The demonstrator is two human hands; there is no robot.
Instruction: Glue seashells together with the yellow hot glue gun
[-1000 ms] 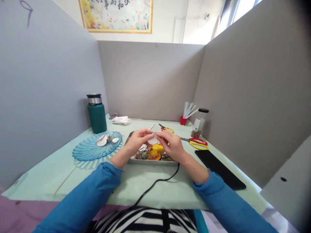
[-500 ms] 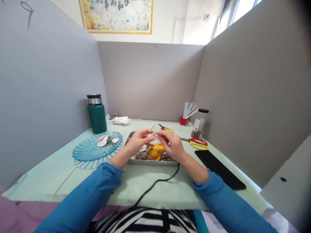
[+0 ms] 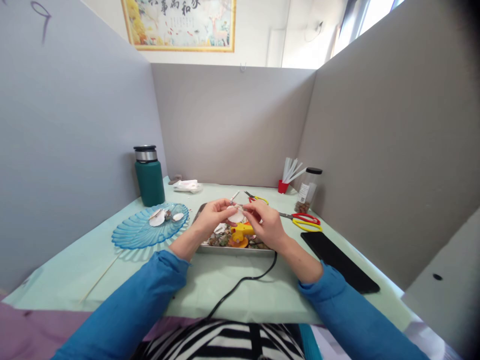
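Note:
A white, fan-shaped seashell [image 3: 236, 215] is held up over the tray between my two hands. My left hand [image 3: 214, 218] pinches its left edge between thumb and fingers. At the right edge, the fingers of my right hand [image 3: 267, 221] are closed on the shell; whether they also hold some small piece I cannot make out. Just below the shell, a yellow glue gun [image 3: 241, 231] lies in the metal tray [image 3: 236, 251] among mixed shells [image 3: 222, 239]. My hands cover part of the tray.
Left stand a blue fluted plate [image 3: 131, 232] bearing several shells, a wooden stick [image 3: 99, 277] and a green bottle [image 3: 150, 180]. Right are red-and-yellow scissors [image 3: 307, 220], a black phone-like slab [image 3: 339, 262], a jar [image 3: 308, 190] and glue sticks in a red cup [image 3: 283, 187]. A black cord [image 3: 240, 284] crosses the front.
The seashell has tilted a little between my fingers, so more of its white face shows. Both hands stay nearly in place, with only small finger shifts.

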